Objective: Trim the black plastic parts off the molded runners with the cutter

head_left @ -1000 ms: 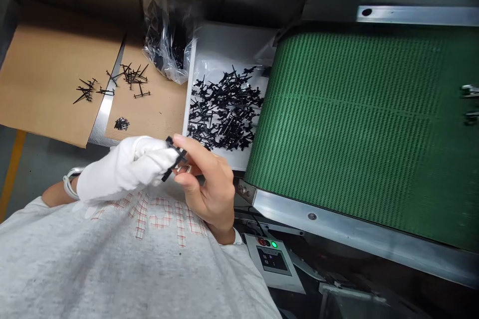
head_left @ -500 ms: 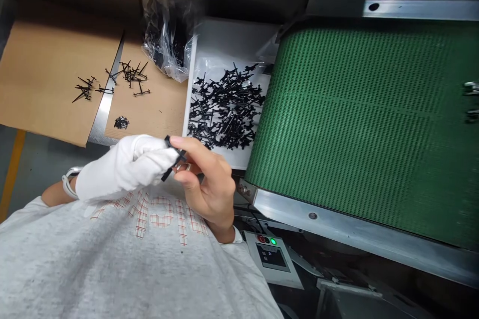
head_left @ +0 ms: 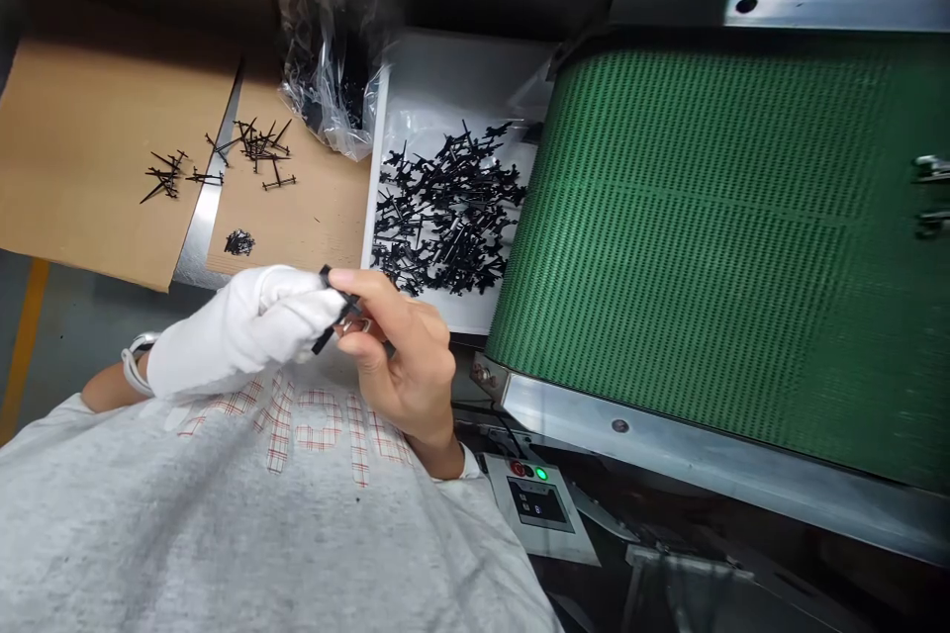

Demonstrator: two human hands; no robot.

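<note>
My left hand [head_left: 244,331], in a white glove, and my bare right hand [head_left: 405,366] are pressed close together above my chest, pinching one black part [head_left: 335,309] between the gloved fingertips and my right thumb and forefinger. The fingers hide its middle and only thin black arms protrude, so I cannot confirm its full shape. A small metallic glint [head_left: 361,324] shows behind my right fingers; I cannot tell what it is. Just ahead of my right hand, a white tray [head_left: 460,59] holds a clear plastic liner [head_left: 416,143] with a tangled heap of black parts [head_left: 449,213], too interlocked to count. Farther ahead of my hands, a clear plastic bag [head_left: 327,69] holds dark contents, hard to make out through the film. Ahead of my left hand, cardboard [head_left: 297,208] carries loose black pins [head_left: 256,150] and a small dark cluster [head_left: 238,242]. To the right of my right hand, a green conveyor belt [head_left: 690,247] is cut off by the frame edge. Below that hand, a control box [head_left: 534,504] shows red and green buttons.
</note>
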